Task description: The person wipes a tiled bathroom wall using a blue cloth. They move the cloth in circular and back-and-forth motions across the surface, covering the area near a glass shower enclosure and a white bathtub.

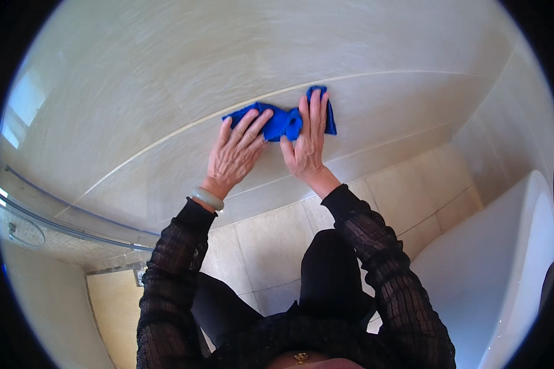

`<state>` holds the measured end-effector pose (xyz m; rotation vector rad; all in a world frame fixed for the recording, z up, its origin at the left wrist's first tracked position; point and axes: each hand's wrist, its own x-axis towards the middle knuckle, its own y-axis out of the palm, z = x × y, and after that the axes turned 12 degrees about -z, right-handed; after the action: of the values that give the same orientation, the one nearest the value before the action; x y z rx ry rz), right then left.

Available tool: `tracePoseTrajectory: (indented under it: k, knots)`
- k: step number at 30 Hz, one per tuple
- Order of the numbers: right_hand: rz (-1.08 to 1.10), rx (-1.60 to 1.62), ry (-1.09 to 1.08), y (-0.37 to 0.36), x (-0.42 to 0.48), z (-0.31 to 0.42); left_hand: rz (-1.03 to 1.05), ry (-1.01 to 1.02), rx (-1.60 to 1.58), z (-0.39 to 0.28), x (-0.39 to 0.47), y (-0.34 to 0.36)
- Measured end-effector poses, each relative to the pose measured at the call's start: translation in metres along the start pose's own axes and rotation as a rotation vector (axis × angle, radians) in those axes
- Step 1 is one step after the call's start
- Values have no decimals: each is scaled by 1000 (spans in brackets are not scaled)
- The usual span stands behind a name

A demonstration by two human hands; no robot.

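Note:
A blue cloth (277,123), rumpled and twisted in the middle, lies against the pale tiled wall (374,101) just below a light grout line. Spread over the cloth's left part, my left hand (235,159) presses it to the tile with the fingertips. A pale bangle (207,199) circles that wrist. My right hand (309,147) holds the right part, its fingers pointing up the wall and its thumb by the bunched middle. Some of the cloth is hidden beneath both hands.
A white bathtub (471,263) stands to my right. Beige floor tiles (277,240) run along the wall's foot and under my legs. On the left are a curved metal rail (74,226) and a ribbed beige surface (115,300).

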<state>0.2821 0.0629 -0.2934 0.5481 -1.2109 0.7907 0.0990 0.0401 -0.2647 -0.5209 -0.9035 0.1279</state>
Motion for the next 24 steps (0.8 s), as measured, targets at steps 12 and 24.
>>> tracePoseTrajectory:
  k: [12, 24]
  knots:
    - [-401, -31, -5, 29, 179, 33, -388, -207, -6, 54, 147, -59]
    - [-468, -198, 534, 76, 28, 39, -195, -1, -10, 38, 43, -31]
